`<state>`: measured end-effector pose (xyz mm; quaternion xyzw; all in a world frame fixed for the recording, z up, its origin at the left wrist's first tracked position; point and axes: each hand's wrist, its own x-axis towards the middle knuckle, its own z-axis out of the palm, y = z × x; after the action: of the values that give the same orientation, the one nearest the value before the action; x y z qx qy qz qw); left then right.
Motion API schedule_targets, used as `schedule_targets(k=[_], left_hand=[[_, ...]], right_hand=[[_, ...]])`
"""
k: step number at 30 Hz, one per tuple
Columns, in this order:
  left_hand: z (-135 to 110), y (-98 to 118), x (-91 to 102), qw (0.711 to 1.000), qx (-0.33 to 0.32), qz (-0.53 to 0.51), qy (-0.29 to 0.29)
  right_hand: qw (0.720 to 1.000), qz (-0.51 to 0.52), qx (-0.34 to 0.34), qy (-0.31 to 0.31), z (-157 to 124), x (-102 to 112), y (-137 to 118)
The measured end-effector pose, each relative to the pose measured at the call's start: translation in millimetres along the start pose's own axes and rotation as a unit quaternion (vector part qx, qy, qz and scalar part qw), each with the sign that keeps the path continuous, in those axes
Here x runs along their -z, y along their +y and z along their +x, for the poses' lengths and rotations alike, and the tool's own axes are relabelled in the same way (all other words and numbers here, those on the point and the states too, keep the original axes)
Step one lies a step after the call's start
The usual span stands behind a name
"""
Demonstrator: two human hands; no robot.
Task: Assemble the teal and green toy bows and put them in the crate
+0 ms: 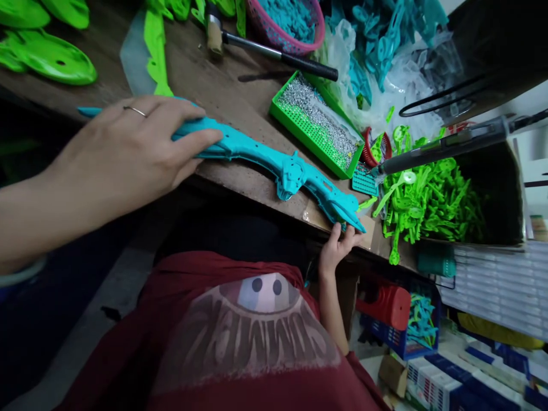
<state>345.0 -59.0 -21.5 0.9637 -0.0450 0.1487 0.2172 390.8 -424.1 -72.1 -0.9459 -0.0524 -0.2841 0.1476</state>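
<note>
A long, curved teal plastic toy bow [257, 153] lies along the front edge of the workbench, a moulded head-like piece at its middle. My left hand [137, 140] is closed over its left part, thumb along the near side and fingers on top; the palm hides some of it. At the opposite end, my right hand [338, 248] pinches the tip from below with thumb and fingers. Beyond the bow sits a green basket [277, 107] of small silvery screws. An electric screwdriver [445, 145] reaches in from the right, its bit near a small teal tray [363, 181].
A hammer [278, 55] lies at the back beside a pink basket [317, 28] of teal parts. Bright green parts [55, 60] cover the far left. On the right, a box [516, 200] holds many green pieces. A red stool [391, 307] stands below the bench.
</note>
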Motion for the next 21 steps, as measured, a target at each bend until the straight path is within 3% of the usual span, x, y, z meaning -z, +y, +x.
schedule_targets(k=[7,12,16,21], left_hand=[[-1,7,-2.3,1.000,0.015,0.012,0.010],[-1,8,-2.1,0.999,0.020,0.027,0.009],[1,6,-3.2,0.999,-0.014,0.035,0.023],[8,-5,-12.9,0.997,-0.073,0.012,-0.018]], right_hand=[[0.989,0.101,-0.106,0.013,4,-5,0],[0.985,0.123,-0.113,0.042,0,-4,8],[0.985,0.124,-0.112,0.050,-2,5,24],[0.976,0.190,-0.106,0.000,17,13,35]])
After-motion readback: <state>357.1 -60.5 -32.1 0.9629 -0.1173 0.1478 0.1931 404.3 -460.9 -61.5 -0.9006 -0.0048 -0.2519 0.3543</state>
